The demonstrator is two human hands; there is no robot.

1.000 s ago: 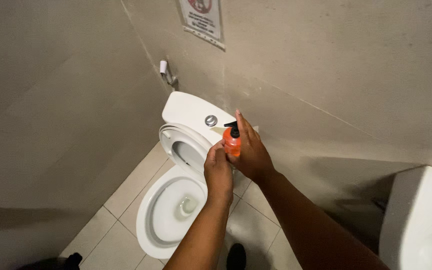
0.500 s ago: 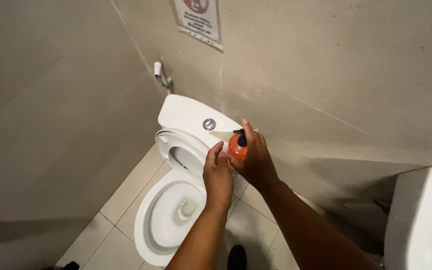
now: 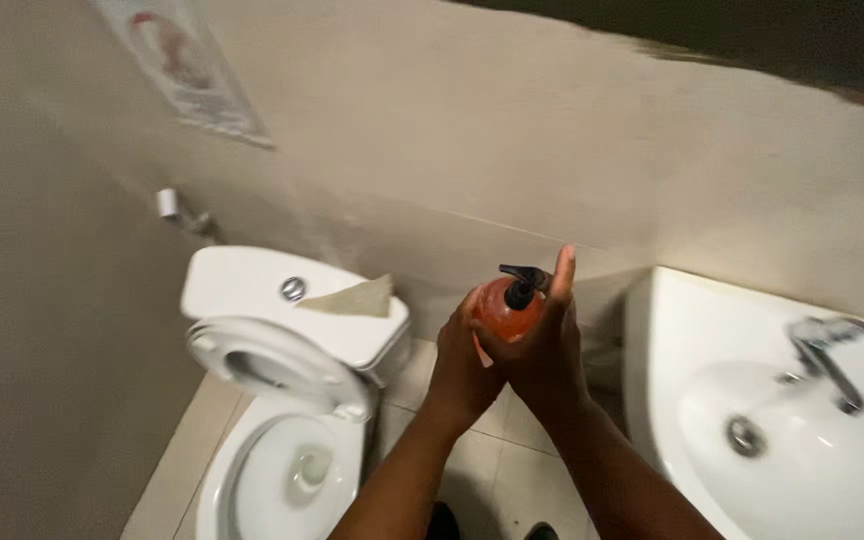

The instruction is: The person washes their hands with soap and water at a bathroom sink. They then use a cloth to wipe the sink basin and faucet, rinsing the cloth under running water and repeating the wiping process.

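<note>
Bottle (image 3: 500,310) is the landmark for this entry: orange, round-bodied, with a black pump (image 3: 522,284) on top, held in the air in front of me, between the toilet and the sink.

My right hand (image 3: 542,345) is closed round the right and rear of the bottle, forefinger raised straight beside the pump; that grip is pressed onto the bottle. My left hand (image 3: 460,368) cups the bottle from the left and below, palm against its side. I cannot tell whether the left fingers grasp it or only rest there.

Change noted: a second ago the bottle was held over the toilet cistern (image 3: 282,305), with the sink barely in frame at the far right. Now the cistern lies well to the left of the bottle and the sink (image 3: 687,330) is just to its right, with the tap (image 3: 832,355) and drain (image 3: 745,436) in full view. Both hands have stayed on the bottle throughout, in much the same arrangement. My judgement is that I have turned from the toilet toward the sink while carrying the bottle; the pump does not appear pressed down.

Left of the bottle: a folded beige cloth or paper (image 3: 352,298) lies on the cistern lid beside the flush button (image 3: 293,289), seat (image 3: 272,365) raised. Further left, a wall fitting (image 3: 174,208), and above it a poster (image 3: 187,65). Below the bottle, tiled floor (image 3: 497,460).
</note>
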